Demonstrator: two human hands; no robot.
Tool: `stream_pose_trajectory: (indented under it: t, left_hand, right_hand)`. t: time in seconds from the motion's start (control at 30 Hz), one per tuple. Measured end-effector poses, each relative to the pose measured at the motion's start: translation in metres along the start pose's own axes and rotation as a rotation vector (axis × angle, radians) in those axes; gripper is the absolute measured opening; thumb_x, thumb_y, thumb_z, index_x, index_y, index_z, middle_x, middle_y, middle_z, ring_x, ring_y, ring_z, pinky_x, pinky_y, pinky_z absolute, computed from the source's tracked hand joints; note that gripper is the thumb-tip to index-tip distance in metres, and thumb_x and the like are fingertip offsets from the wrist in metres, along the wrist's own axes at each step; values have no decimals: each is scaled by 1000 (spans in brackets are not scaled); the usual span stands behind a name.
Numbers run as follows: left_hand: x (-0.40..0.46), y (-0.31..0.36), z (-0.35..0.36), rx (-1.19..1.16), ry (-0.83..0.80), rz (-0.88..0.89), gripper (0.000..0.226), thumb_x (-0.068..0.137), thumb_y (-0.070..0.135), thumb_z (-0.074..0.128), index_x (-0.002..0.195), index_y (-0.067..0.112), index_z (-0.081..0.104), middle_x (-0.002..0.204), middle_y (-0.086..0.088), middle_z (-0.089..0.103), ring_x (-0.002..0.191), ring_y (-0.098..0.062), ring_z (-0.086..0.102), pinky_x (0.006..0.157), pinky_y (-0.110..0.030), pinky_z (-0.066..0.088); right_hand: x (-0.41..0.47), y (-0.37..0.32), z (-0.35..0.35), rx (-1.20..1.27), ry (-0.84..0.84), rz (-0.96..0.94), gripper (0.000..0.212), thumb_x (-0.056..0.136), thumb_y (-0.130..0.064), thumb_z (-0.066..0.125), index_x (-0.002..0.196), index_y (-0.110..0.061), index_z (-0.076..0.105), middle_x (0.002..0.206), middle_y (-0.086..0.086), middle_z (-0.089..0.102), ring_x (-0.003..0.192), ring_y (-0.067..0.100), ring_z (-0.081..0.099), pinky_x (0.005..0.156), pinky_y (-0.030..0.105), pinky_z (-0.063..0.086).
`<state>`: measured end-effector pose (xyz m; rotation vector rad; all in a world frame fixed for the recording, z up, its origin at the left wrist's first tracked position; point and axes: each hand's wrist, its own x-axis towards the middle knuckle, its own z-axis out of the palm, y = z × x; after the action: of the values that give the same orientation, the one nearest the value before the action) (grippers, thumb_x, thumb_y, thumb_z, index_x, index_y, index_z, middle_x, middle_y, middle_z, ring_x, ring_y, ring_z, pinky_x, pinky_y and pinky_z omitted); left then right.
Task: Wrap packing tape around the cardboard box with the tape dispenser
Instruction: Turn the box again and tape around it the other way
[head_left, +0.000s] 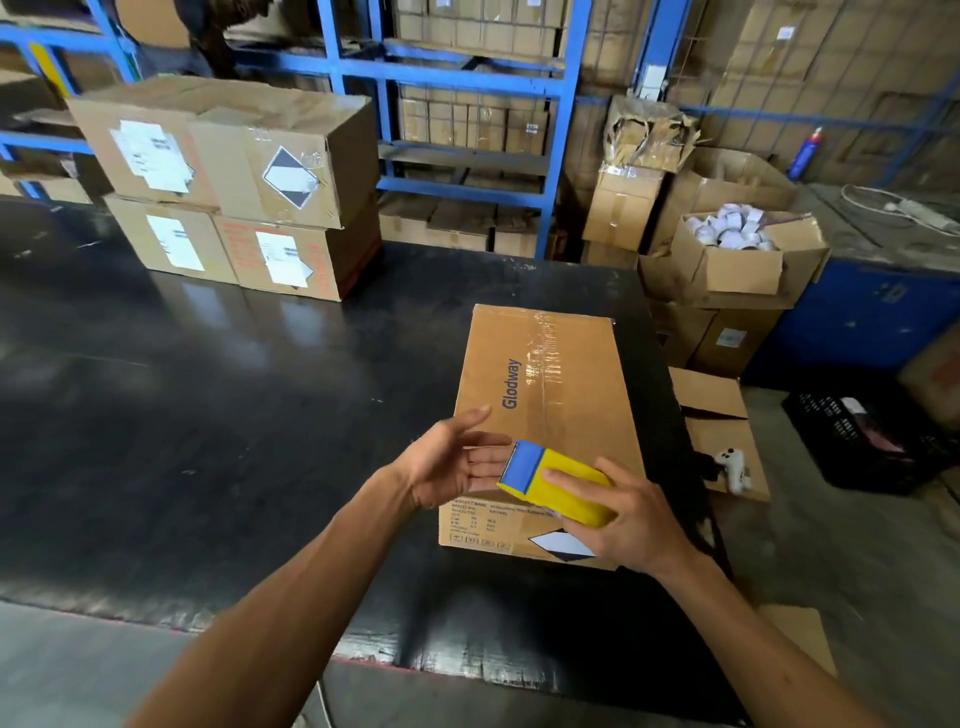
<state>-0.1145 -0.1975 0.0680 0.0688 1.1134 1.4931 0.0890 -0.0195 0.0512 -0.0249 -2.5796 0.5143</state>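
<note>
Two hands are seen over the near end of a cardboard box (545, 415) that lies flat on a black table (208, 415), towards the table's right edge. The box is printed with the word "Glodway" on its top, and a strip of clear tape (543, 358) is laid lengthwise along the top face, wrinkled near the far end. A printed label and a black-and-white diamond mark are carried on the near part of the box.

The right hand (631, 519) is closed around a yellow tape dispenser (558, 486) with a blue end, which is held just above the near end of the box, its blue end turned to the left. The left hand (457, 462) is held open with the palm turned towards the dispenser and the fingers spread, just beside the blue end; whether it is touched cannot be told.

At the far left of the table, two large cardboard boxes (234, 197) with white labels are stacked. Beyond the table, blue metal shelving (467, 104) filled with cartons is seen. To the right, off the table, an open carton of tape rolls (737, 249) is set on other cartons, and a black crate (857, 441) is placed on the floor
</note>
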Motion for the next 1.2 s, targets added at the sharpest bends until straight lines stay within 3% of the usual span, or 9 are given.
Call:
stream_pose_trajectory:
  t: [0.13,0.3,0.4,0.53,0.63,0.77,0.93,1.07,1.2]
  left_hand:
    - [-2,-8,-6,-7,21,26,43,77,14,74,116,-2,68,108,-19,73,86,-23,75,89,-37,56]
    - [5,-13,-15,86,36,46,42,84,-7,64,126,-3,64,126,-24,65,115,-34,64,96,-42,54]
    - [4,-15,-15,206,204,98,40,84,-11,65,123,-5,64,109,-25,72,100,-36,71,78,-41,62]
    - [-8,-16,-32,240,388,208,43,80,-19,62,122,-8,60,87,-17,76,76,-25,75,66,-31,61]
    - [-17,-27,-43,388,420,287,48,83,-14,64,129,-4,57,97,-11,78,90,-22,75,79,-31,61]
    - [-17,-65,-33,736,672,559,44,86,-3,65,129,7,63,100,-1,78,91,1,70,84,-9,51]
    - [-15,-88,-33,702,798,628,36,87,6,68,122,16,70,99,6,78,94,6,67,89,-12,49]
    - [-10,-89,-33,639,778,624,39,87,6,70,125,13,68,105,1,77,100,0,69,100,-27,51]
    - [-6,-96,-37,621,816,609,40,87,6,69,127,14,67,108,1,76,101,3,67,95,-15,50]
  right_hand:
    - [7,-12,-2,122,55,-31,57,73,-34,82,127,-38,64,90,-10,45,73,3,47,63,8,38]
    - [15,-20,-4,212,22,17,47,77,-37,72,124,-29,68,92,-18,45,78,-2,51,62,9,41]
    - [15,-20,-1,202,-61,58,51,76,-41,71,127,-45,62,85,-8,48,69,10,52,57,19,44]
    - [16,-14,-10,114,-168,66,51,74,-48,78,123,-45,65,82,-11,45,65,7,48,58,13,35]
    - [13,-5,-19,-5,-299,24,52,75,-57,72,126,-50,60,82,-5,48,63,11,49,53,16,37]
    - [15,-9,-7,-59,-380,4,47,74,-56,65,120,-49,65,78,-4,47,57,14,47,53,17,34]
    - [10,-1,23,-73,-409,1,64,73,-55,73,131,-56,47,84,-7,39,57,23,51,49,35,50]
    - [12,-9,16,-161,-418,-19,57,72,-56,67,127,-50,55,84,-3,48,55,26,56,45,37,51]
    - [15,-21,9,-259,-431,-74,47,73,-60,54,116,-47,68,82,0,55,53,26,57,42,33,50]
